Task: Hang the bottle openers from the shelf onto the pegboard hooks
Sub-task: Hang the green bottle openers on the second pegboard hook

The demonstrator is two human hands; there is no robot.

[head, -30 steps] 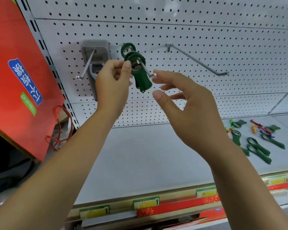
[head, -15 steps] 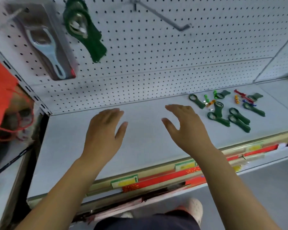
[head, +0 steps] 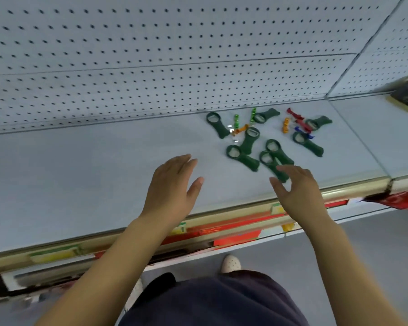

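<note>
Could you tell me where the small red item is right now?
Head view: the small red item lies back right on the shelf, just left of the rightmost green opener.

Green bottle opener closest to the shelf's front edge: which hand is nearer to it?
Right. The right hand is at the green opener's handle end; the left hand is well off to its left.

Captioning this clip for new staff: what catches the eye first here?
Dark green plastic bottle openers lie scattered on the pale grey shelf, right of centre, with small bright trinkets among them. The left hand and right hand hover open above it, the right by the nearest opener.
</note>
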